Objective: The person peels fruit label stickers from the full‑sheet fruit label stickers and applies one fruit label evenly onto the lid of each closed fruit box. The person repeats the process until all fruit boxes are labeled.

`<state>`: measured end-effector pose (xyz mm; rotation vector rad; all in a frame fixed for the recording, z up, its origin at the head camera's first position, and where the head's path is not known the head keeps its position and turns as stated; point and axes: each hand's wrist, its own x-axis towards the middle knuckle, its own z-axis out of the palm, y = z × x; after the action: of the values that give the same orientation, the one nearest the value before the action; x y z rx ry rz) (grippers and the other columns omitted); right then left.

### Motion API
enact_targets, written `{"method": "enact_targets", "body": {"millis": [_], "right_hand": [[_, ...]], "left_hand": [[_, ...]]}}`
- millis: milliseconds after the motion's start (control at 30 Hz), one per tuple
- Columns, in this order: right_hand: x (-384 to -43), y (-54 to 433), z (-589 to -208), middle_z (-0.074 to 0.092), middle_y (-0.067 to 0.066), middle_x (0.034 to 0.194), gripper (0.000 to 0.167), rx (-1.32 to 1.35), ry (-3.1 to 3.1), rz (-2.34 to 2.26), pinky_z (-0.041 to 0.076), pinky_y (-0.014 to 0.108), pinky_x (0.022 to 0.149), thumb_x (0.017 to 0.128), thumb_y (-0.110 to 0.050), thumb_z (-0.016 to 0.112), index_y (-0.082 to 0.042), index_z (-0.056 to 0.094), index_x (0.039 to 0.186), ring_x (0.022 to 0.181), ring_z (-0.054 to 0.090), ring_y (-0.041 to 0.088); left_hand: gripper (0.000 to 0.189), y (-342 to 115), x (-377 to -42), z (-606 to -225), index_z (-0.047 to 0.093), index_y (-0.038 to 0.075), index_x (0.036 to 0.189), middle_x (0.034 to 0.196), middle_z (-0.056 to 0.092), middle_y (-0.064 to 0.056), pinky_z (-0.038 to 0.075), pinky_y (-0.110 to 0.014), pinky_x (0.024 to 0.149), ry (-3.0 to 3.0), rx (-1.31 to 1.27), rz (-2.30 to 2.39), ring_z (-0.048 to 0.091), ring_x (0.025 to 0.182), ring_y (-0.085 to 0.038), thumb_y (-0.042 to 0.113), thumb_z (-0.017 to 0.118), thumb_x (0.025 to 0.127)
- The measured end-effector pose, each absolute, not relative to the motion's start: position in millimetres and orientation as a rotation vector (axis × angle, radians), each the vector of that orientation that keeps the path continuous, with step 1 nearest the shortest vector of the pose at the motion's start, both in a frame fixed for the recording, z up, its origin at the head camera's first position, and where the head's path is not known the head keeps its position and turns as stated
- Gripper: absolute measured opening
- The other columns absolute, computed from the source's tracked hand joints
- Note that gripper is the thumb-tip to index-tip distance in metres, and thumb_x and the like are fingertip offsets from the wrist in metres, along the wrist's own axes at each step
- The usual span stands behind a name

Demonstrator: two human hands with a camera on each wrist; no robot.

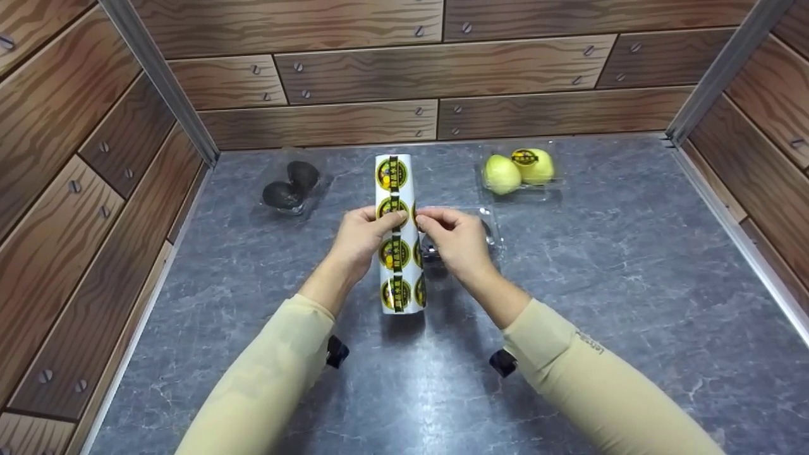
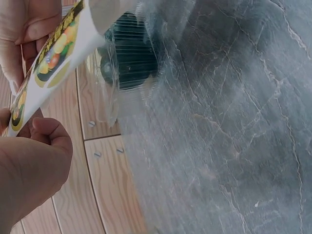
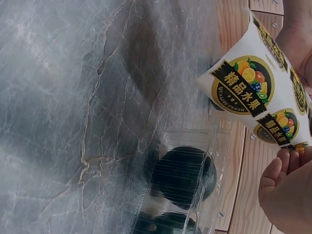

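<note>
A white sheet of round black-and-yellow fruit stickers (image 1: 397, 278) is held lengthwise above the table, curved over along its right side. My left hand (image 1: 360, 243) grips it from the left, thumb on top and fingers underneath. At its right edge, my right hand (image 1: 460, 243) pinches with thumb and forefinger beside a sticker. The right wrist view shows the printed sticker faces (image 3: 243, 87) close up. Beneath the right hand stands a clear plastic box (image 1: 497, 239), partly hidden, with dark round fruits (image 3: 183, 175) inside.
Toward the back left lies a clear box with two dark fruits (image 1: 291, 186). Back right, another clear box holds two yellow-green fruits (image 1: 504, 175), a round sticker (image 1: 524, 157) on its lid. Wood-patterned walls (image 1: 354, 76) enclose the grey marbled table (image 1: 632, 253).
</note>
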<state>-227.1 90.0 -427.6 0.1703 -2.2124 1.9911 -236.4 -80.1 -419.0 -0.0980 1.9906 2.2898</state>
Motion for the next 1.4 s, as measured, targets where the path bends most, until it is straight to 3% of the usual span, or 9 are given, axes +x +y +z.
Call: {"method": "enact_targets", "body": {"millis": [433,600,1400], "right_hand": [[-227.6,89.4,-429.4,0.079,0.016,0.108,0.017,0.131,-2.201,2.05,0.061,0.026,0.084,0.097,-0.007,0.078,0.003,0.08,0.11,0.094,0.076,0.02],[-227.2,90.0,-429.1,0.08,0.015,0.105,0.018,0.138,-2.192,2.051,0.061,0.025,0.082,0.097,-0.009,0.078,0.003,0.081,0.11,0.09,0.075,0.015],[-228.4,93.3,-430.4,0.08,0.014,0.108,0.02,0.103,-2.229,2.002,0.06,0.022,0.079,0.095,-0.012,0.081,0.0,0.081,0.111,0.09,0.073,0.013]], "left_hand": [[0.02,-79.4,-238.1,-423.1,0.078,-0.007,0.105,0.089,0.078,-0.007,0.059,-0.03,0.076,1.997,-0.092,2.272,0.072,0.079,-0.017,0.011,0.077,0.097],[0.019,-78.2,-239.1,-424.6,0.08,-0.005,0.102,0.09,0.078,-0.006,0.058,-0.03,0.078,2.032,-0.083,2.259,0.07,0.082,-0.017,0.013,0.079,0.095],[0.021,-72.4,-240.7,-427.2,0.08,-0.004,0.103,0.095,0.078,-0.008,0.058,-0.031,0.079,2.082,-0.073,2.222,0.07,0.086,-0.018,0.016,0.08,0.096]]}}
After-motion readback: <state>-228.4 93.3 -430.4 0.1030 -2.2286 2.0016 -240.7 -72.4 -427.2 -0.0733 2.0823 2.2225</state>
